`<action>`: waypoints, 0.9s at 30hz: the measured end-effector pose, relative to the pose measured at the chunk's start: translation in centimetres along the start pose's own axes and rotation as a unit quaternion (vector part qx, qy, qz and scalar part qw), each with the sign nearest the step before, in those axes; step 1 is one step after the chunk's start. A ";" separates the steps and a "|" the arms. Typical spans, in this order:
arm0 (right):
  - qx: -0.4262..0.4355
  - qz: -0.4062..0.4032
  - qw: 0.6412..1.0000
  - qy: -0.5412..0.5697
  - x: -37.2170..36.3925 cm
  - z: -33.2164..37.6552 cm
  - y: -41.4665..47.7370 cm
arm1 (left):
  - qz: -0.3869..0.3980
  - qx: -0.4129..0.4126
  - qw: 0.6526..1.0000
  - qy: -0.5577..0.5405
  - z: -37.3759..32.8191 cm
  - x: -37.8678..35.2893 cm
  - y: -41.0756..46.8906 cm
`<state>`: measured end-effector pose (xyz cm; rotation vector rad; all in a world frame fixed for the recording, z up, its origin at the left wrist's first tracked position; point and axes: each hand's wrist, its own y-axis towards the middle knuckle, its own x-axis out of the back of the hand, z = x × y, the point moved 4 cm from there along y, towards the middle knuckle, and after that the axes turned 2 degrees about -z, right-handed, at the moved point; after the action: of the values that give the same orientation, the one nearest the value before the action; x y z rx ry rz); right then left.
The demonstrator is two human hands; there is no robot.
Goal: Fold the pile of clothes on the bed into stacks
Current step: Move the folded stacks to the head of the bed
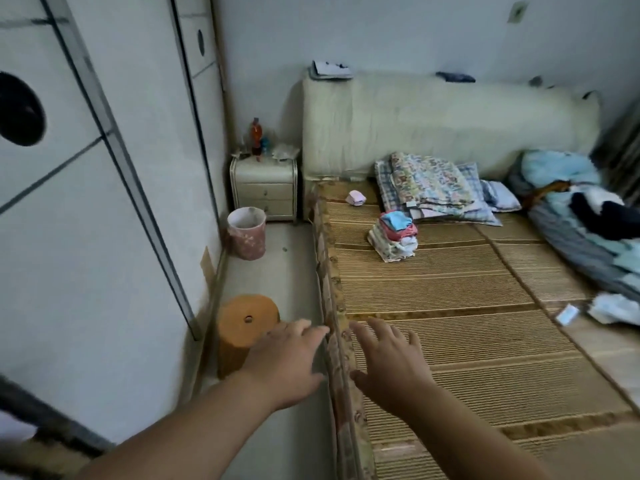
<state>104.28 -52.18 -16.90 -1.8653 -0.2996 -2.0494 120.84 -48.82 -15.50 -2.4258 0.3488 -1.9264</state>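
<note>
While folded clothes [393,237] lie stacked, left hand [287,362] and right hand [391,365] hover wide, empty.

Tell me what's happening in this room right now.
A person reaches forward with the left hand and the right hand, both open and empty, at the near edge of the mat. A small stack of folded clothes sits farther up the mat. A loose pile lies at the far right, with no hand on it.
</note>
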 end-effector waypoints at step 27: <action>-0.234 0.059 0.970 0.016 1.9 -23.8 32.7 | 0.083 -0.183 0.979 0.037 -0.9 3.3 49.4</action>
<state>95.28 -91.47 -20.23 -2.0434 0.3279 -2.1996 112.83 -97.46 -19.86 -2.4295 0.9558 -2.0342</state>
